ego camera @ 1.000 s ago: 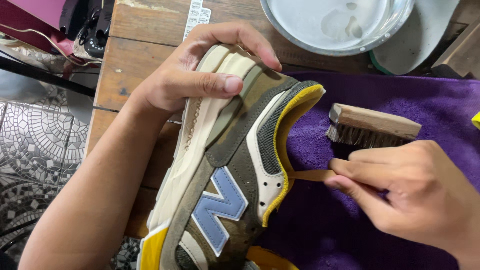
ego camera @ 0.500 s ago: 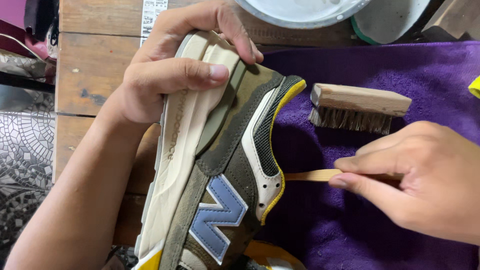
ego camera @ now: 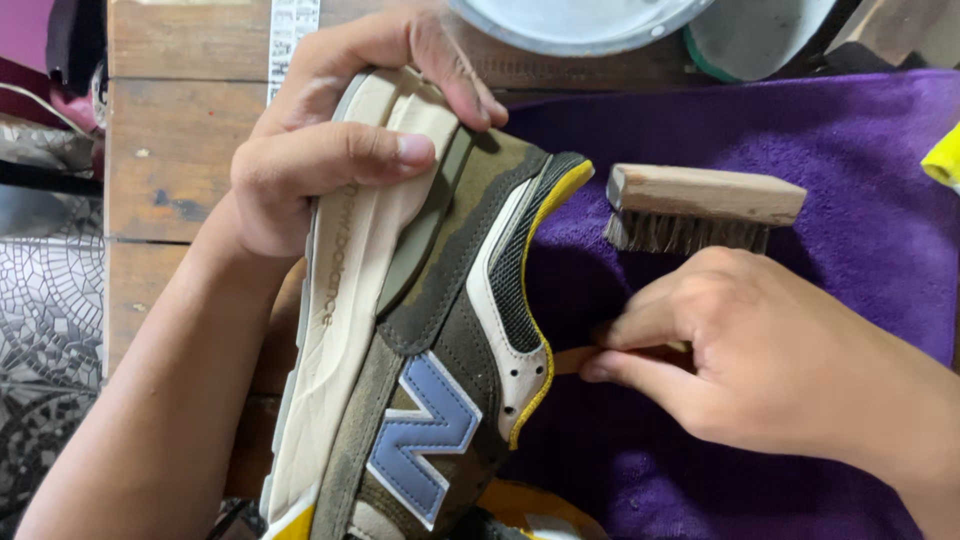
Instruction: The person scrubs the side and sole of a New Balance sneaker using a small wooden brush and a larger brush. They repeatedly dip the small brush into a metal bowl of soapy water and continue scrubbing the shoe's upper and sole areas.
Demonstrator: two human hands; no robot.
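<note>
The left hand (ego camera: 320, 170) has tipped the sneaker (ego camera: 430, 330) sole-up, fingers clamped around it; the right hand (ego camera: 770, 360) now pinches a thin wooden handle (ego camera: 575, 358) mid-frame.

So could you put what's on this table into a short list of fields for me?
left hand: grips the heel end of the sneaker, thumb across its sole
right hand: pinches a thin wooden handle beside the shoe's collar
sneaker: olive, cream sole, yellow lining, blue side patch, tilted on its side
wooden brush: lies on the purple towel
basin: pale, at the top edge
surface: wooden table
</note>
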